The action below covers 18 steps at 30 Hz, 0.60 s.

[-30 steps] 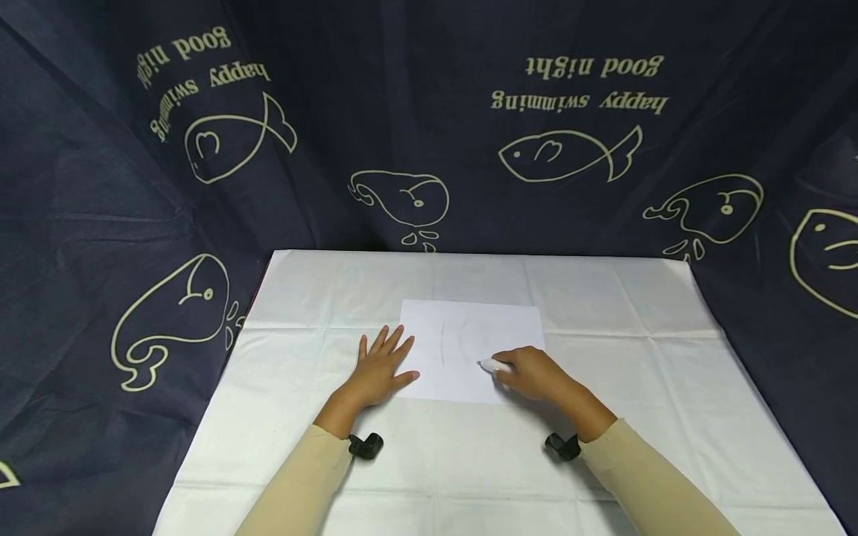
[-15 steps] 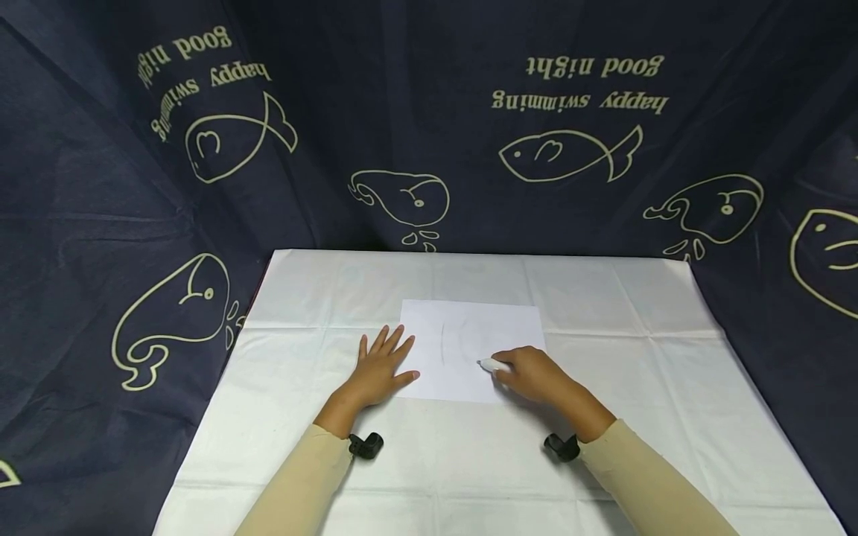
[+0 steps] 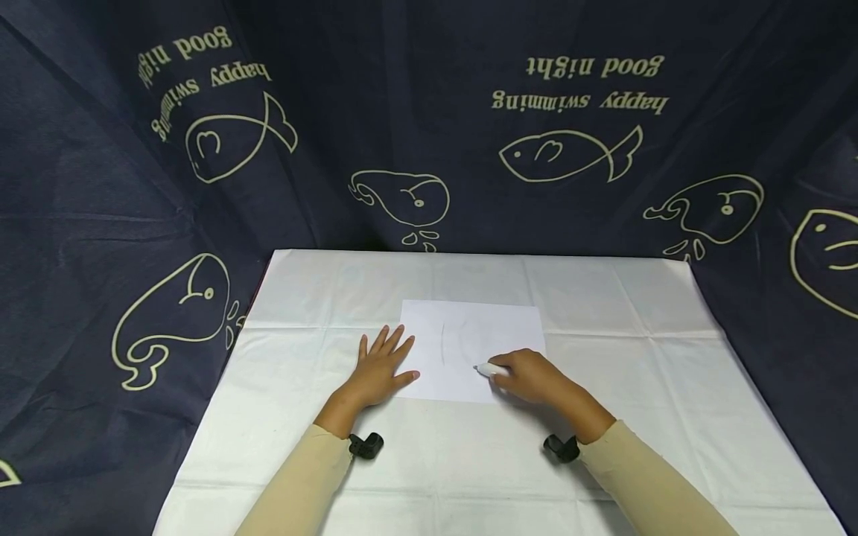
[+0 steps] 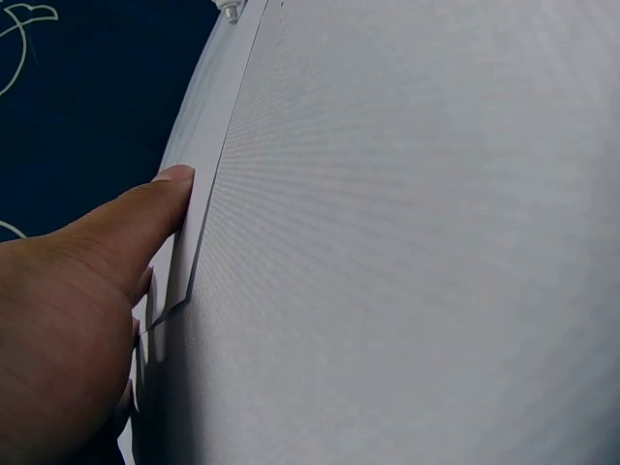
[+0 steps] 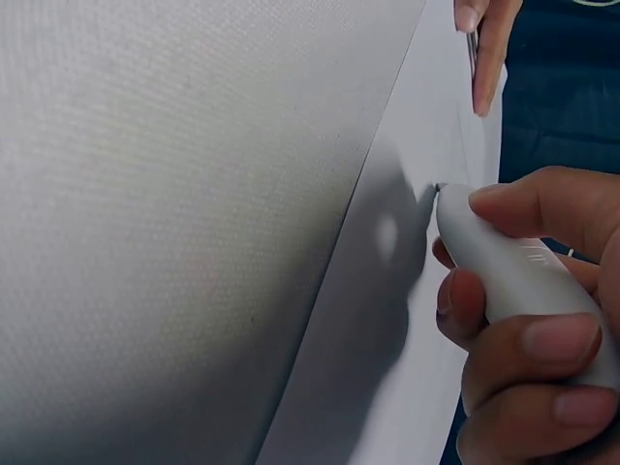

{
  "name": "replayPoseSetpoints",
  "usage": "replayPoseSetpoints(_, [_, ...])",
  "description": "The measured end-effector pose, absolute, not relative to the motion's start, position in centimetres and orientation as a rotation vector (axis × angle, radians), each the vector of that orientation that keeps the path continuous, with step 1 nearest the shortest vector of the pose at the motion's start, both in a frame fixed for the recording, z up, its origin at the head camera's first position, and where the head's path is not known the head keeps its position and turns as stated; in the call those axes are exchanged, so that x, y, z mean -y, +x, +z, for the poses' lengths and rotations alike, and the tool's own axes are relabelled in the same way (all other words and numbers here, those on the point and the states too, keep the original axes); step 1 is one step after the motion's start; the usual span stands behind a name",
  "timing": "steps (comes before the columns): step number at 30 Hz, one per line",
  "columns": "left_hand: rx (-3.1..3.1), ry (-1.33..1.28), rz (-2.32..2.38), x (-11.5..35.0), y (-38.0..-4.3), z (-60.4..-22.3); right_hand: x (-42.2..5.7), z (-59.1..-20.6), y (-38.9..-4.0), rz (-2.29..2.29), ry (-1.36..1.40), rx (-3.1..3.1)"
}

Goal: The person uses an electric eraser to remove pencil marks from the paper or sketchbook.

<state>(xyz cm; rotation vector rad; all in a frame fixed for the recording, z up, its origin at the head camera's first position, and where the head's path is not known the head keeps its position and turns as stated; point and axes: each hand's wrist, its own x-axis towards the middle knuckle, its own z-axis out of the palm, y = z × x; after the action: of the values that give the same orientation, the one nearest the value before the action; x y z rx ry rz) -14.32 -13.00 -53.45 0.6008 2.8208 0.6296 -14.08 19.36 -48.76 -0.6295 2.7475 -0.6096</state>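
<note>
A white sheet of paper lies on the table, with a thin upright line and a fainter curved line on it. My left hand rests with fingers spread over the paper's left edge; its thumb lies on the sheet in the left wrist view. My right hand grips a thick, white, pen-shaped tool with a small dark tip. That tip points left, at the lower right part of the sheet. Whether it touches the paper I cannot tell. The palm hides part of the tool.
A white creased cloth covers the table. Behind and at both sides hangs a dark blue curtain printed with fish, whales and lettering. A black wrist camera sits by the left wrist and another black camera by the right.
My right hand and the white tool have shifted slightly left and toward me over the paper. My left hand and the sheet have stayed in place.
</note>
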Motion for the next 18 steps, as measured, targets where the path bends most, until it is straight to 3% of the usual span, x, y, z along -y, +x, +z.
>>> replayPoseSetpoints(18, [-2.816, 0.604, 0.643, 13.03, -14.22, -53.33, -19.1, -48.91, -14.2, -0.624, -0.597, -2.775])
